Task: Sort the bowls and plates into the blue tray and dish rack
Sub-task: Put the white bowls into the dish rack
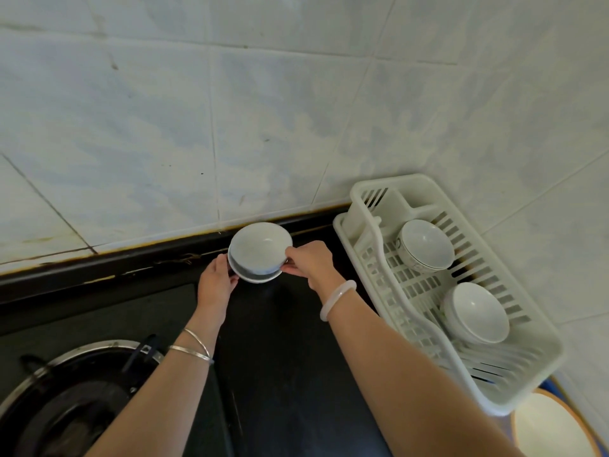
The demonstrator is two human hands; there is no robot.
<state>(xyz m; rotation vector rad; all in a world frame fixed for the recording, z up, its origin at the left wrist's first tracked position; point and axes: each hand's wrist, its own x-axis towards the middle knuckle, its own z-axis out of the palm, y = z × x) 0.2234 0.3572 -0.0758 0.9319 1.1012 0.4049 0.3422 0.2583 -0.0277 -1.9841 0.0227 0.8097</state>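
A white bowl (260, 245) sits on a small white plate (260, 278) at the back of the black counter, near the wall. My left hand (216, 280) holds the plate's left rim. My right hand (309, 262) pinches the bowl's right rim. To the right stands the white dish rack (468, 367) with two white bowls in it, one at the back (425, 244) and one nearer (476, 311). A plate with an orange rim (550, 427) lies at the bottom right, with a bit of the blue tray (547, 384) showing beside it.
A gas burner (75, 400) with a metal ring takes up the lower left. The black counter (283, 357) runs between my arms. A tiled wall (230, 127) rises right behind the stacked bowl and plate and behind the rack.
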